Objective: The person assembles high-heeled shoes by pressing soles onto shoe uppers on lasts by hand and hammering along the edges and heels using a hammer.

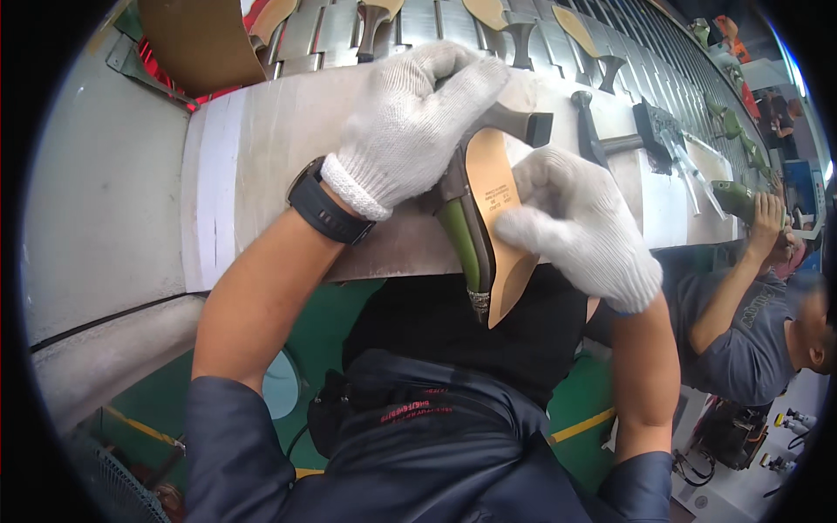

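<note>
Both my hands wear white knit gloves. My left hand [418,122] is closed around the heel end of a green high-heeled shoe [462,240], which is turned sole-up with its toe toward me. The shoe's dark heel [526,126] sticks out to the right past my left fingers. A tan sole [490,187] lies along the shoe's underside, and its front part stands off to the right of the toe. My right hand [580,222] grips the right edge of this sole, thumb on its face. Some right fingertips are hidden.
Right on the pale workbench [288,174] lie a hammer [591,131] and metal pliers [684,166]. Behind it runs a slatted metal conveyor [436,26] carrying several heeled soles. At right, a co-worker [741,322] holds a green shoe [732,199]. A brown panel [196,44] stands far left.
</note>
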Demonstrator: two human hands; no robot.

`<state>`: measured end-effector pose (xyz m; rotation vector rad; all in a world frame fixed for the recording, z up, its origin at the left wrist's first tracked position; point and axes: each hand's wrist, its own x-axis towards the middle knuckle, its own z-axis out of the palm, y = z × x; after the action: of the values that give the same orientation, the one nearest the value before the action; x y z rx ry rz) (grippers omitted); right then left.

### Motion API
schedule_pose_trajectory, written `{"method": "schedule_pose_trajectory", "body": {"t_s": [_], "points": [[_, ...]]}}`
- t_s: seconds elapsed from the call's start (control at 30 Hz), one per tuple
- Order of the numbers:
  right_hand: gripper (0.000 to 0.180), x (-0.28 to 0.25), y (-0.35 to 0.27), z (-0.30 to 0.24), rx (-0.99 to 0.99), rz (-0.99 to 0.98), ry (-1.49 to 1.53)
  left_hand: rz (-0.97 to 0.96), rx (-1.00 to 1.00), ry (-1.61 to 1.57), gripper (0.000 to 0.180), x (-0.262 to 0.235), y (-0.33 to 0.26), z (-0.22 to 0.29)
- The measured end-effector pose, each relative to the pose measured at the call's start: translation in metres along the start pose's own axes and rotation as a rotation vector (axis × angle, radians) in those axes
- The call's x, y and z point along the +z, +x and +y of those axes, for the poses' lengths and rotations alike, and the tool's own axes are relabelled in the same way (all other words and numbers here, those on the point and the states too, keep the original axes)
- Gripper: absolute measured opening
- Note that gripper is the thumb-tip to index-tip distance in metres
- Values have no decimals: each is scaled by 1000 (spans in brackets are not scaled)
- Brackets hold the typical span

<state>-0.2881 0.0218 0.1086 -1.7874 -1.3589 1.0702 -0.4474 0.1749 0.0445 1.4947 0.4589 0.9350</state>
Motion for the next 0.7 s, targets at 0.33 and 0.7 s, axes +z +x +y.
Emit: {"method": "schedule_pose_trajectory", "body": {"t_s": [0.33,0.7], "points": [[56,18,27,-2,-181,212,-150,-179,119,338,43,-20,-10,15],[83,13,11,37,-736,433,-859,-53,436,934,51,-40,-124,28]]}}
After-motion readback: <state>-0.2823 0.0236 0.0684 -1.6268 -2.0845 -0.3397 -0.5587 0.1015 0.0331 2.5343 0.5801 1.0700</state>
